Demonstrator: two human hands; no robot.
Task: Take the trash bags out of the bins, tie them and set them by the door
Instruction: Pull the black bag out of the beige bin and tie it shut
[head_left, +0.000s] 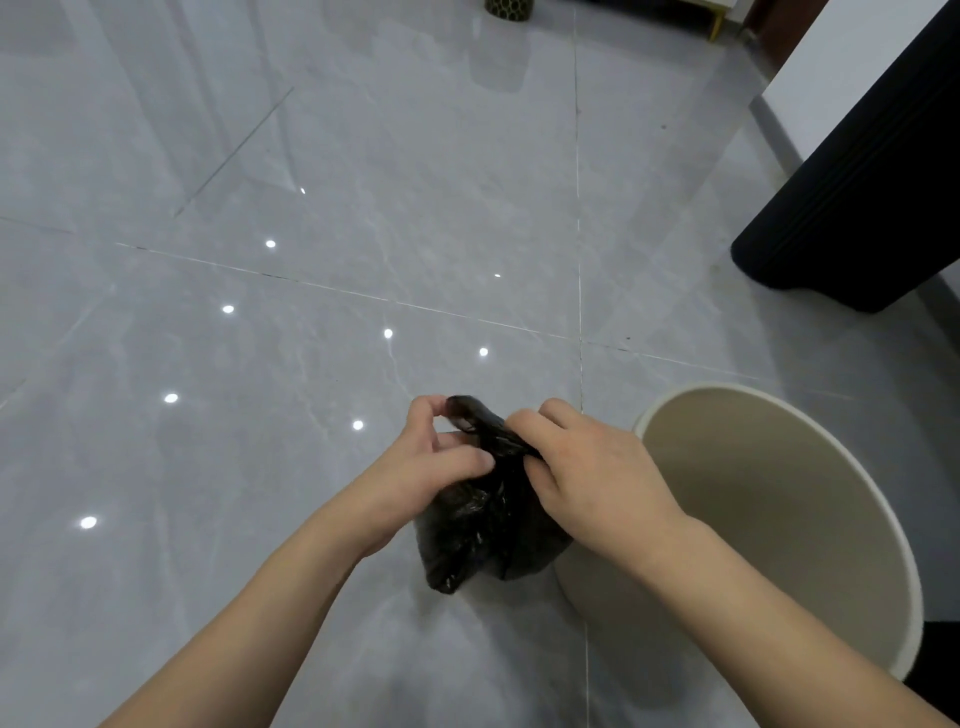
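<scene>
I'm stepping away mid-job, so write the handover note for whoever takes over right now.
Left hand: pinching the twisted neck of the black trash bag.
Right hand: gripping the same neck from the other side.
Bag is out of the cream bin, just left of it, over the grey tile floor; whether it rests on the floor is unclear.
Done: bag removed; the bin looks unlined.
Left: finish the knot, carry the bag to the door. No door in view.
</scene>
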